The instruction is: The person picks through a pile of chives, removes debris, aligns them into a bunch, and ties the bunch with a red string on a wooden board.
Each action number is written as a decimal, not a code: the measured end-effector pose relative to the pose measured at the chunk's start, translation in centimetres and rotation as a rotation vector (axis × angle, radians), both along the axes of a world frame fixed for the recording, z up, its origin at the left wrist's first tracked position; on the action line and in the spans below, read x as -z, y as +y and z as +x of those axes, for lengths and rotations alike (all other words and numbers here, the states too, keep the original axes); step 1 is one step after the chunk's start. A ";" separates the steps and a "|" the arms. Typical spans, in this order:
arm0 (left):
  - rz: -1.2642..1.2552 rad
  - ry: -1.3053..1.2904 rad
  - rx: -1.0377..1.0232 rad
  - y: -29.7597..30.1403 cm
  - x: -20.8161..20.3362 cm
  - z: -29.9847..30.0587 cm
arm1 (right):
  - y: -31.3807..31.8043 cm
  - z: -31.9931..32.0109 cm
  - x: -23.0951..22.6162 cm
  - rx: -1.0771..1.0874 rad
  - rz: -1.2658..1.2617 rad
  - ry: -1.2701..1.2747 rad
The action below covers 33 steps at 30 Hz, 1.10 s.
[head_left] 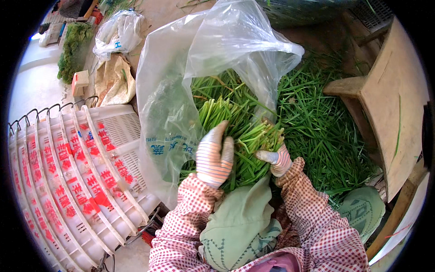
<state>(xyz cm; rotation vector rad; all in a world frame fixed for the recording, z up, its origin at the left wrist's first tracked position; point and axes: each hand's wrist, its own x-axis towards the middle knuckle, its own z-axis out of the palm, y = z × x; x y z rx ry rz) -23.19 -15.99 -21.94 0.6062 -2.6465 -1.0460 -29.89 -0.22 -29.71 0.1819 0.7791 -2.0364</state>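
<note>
Long, thin green leaf stalks, like garlic chives, lie in the mouth of a large clear plastic bag [165,86] in front of me. My right hand [279,162], in a striped glove, closes round a bunch of these stalks [260,138], thumb across it near the pale cut ends. My left hand [212,156], in a matching glove, is beside another bundle of stalks [219,113], thumb and fingers stretched and apart. Its palm side is partly hidden. More stalks lie beneath both hands, over the green cloth on my lap.
A heap of loose green leaves [312,131] covers the floor at right, beside a wooden stool [392,99]. On the left stands a white plastic crate [59,177] with red markings. Behind it are a sack [115,84], a plastic bag [118,34] and a small box [80,83].
</note>
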 end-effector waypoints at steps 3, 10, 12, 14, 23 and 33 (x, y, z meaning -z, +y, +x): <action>0.287 -0.118 -0.068 1.6 3.2 0.8 | -1.6 -0.5 -1.2 0.004 0.038 -0.025; 0.421 -0.198 0.059 2.4 2.0 1.0 | -1.7 0.6 -0.8 0.176 0.042 0.210; 0.302 -0.219 0.203 2.4 1.5 0.9 | -1.2 -0.7 -1.3 0.126 0.093 0.142; 0.295 -0.242 0.268 1.9 1.3 0.8 | -1.1 -1.0 -1.9 0.065 0.085 0.111; -0.203 -0.452 0.132 -4.0 -2.2 0.4 | -0.2 -1.1 0.3 0.080 0.114 -0.007; -0.418 -0.385 0.298 -4.8 -3.3 0.8 | 0.4 -3.6 -3.4 0.159 -0.019 -0.089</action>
